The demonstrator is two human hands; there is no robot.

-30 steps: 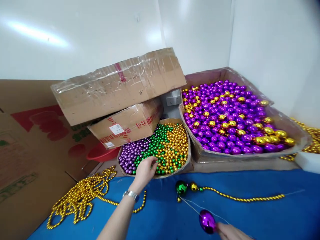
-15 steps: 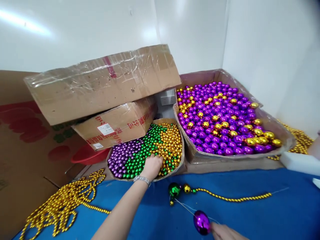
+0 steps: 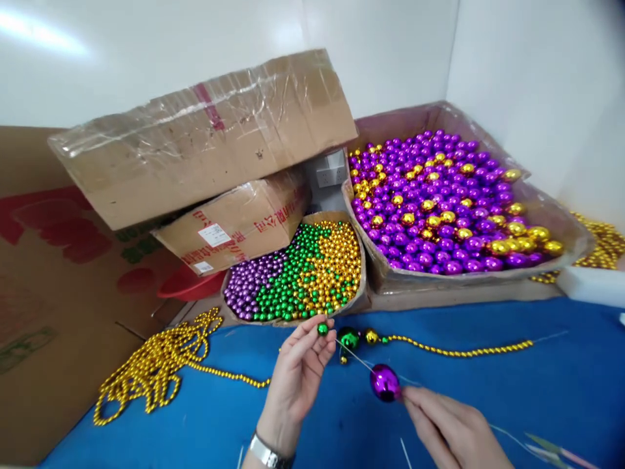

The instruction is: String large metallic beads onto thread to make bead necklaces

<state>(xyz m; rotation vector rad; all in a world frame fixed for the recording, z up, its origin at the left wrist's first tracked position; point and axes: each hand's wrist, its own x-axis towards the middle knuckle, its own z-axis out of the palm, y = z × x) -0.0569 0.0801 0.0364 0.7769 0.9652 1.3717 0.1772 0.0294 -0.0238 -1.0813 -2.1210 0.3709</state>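
Between the fingertips of my left hand (image 3: 299, 368) is a small shiny green bead (image 3: 323, 329). My right hand (image 3: 452, 423) pinches the near end of a large purple bead (image 3: 385, 382). From that purple bead a thin pale string (image 3: 355, 355) stretches up-left, its tip close to my left fingers. Just behind lies a large green bead (image 3: 349, 339), with a gold bead (image 3: 371, 336) beside it and a strand of small gold beads (image 3: 454, 350) trailing right on the blue tabletop (image 3: 351, 436).
An open box of small purple, green and gold beads (image 3: 293, 286) stands ahead. To its right is a larger box of purple and gold balls (image 3: 439, 208). Cartons (image 3: 219, 150) lean over a red basin (image 3: 190, 284). Gold bead strands (image 3: 156, 365) heap at left.
My left hand has come out of the bead box, back towards me, with a green bead in its fingers. My right hand has risen slightly with the purple bead. The view has shifted a little.
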